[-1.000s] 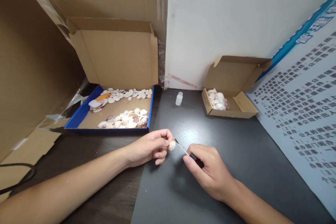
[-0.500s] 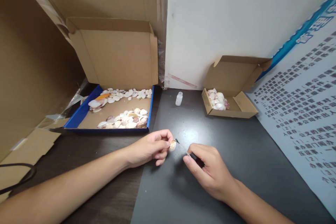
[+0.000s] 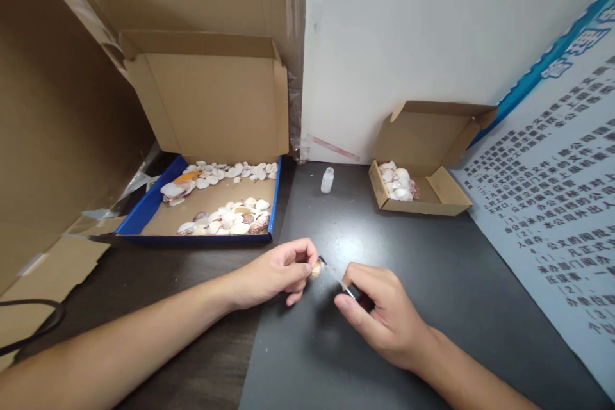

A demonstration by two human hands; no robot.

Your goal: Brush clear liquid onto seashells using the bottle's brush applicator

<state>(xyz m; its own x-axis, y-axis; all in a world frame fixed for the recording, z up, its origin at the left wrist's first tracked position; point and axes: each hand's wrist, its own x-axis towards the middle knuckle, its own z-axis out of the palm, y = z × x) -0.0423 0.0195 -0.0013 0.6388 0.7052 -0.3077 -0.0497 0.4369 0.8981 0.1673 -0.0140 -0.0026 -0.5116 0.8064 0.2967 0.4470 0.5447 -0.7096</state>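
Note:
Between the thumb and fingers of my left hand (image 3: 283, 272) is a small ribbed seashell (image 3: 316, 269), tan and cream. My right hand (image 3: 384, 314) grips the black cap of a small brush (image 3: 339, 280) with a thin clear stem. The brush's dark tip lies against the upper right edge of the shell, or just beside it; I cannot tell whether it touches. Beyond both hands, a little glass bottle (image 3: 327, 181) with whitish contents stands upright and uncapped on the dark tabletop (image 3: 307, 359).
At the left, an open blue-sided cardboard box (image 3: 168, 221) holds two groups of shells. A smaller open cardboard box (image 3: 423, 207) with white shells (image 3: 396, 182) stands at the right. A white panel (image 3: 375, 45) rises behind, and a printed sheet (image 3: 552, 205) slants along the right.
The shell has turned a little in my left fingers. My right hand's grip has shifted, so more of the brush's black cap shows. The bottle and boxes stay in place.

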